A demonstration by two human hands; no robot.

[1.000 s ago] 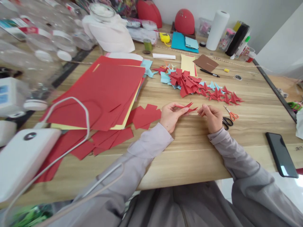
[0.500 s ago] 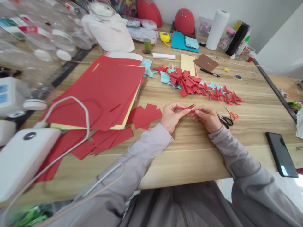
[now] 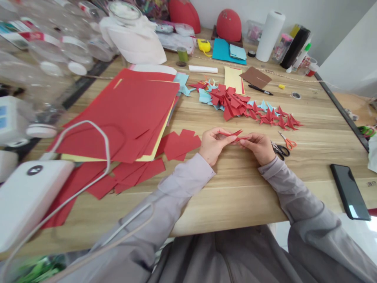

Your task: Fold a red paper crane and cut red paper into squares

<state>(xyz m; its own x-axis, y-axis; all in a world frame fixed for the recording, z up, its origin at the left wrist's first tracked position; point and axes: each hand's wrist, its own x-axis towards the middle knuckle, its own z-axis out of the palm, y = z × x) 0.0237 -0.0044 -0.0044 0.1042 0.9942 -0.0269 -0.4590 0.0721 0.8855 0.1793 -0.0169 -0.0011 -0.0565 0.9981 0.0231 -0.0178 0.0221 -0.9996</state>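
Observation:
A small folded red paper with thin pointed ends is held between my hands over the wooden table. My left hand pinches it from the left, thumb on top. From the right, my right hand grips its other end between thumb and fingers. Beyond my hands lies a heap of folded red paper pieces, with light blue ones among them. Cut red paper pieces rest just left of my left hand. Black-handled scissors and orange-handled scissors lie beside my right hand.
Large red sheets cover the table's left part, near a white power bank with a looping cable. A phone lies at the right. Plastic bottles crowd the back left. A pen and brown paper lie further back.
The fingers of my right hand have closed in around the right end of the folded red paper. My left hand has barely moved.

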